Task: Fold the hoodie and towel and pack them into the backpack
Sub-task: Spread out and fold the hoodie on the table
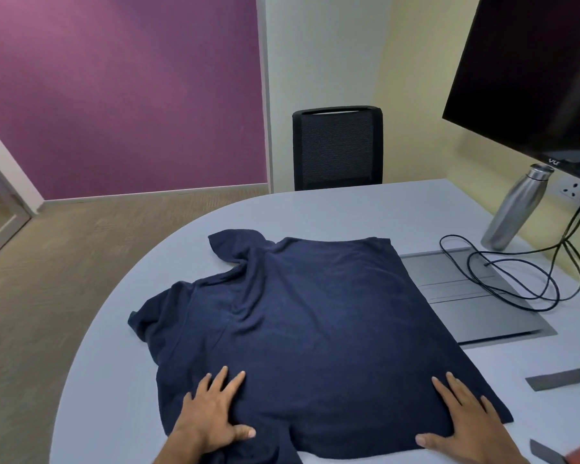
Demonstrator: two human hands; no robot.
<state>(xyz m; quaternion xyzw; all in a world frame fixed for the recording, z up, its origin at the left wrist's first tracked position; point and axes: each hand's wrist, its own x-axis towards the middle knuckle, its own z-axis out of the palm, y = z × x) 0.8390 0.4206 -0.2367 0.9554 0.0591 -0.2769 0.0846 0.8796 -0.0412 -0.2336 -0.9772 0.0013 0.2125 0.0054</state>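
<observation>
Garment [302, 329] spread flat on bench [365, 212] | left hand [211, 413], right hand [466, 420]: fingers released, pressed flat on near hem | risk: wrinkles locked in if folded unsmoothed.

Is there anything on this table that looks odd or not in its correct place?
Yes. The dark blue garment under both flat hands has short sleeves and no visible hood, so it looks like a T-shirt, not a hoodie. Its far sleeve is crumpled. A black cable lies in loose loops over the grey floor-box lid.
</observation>
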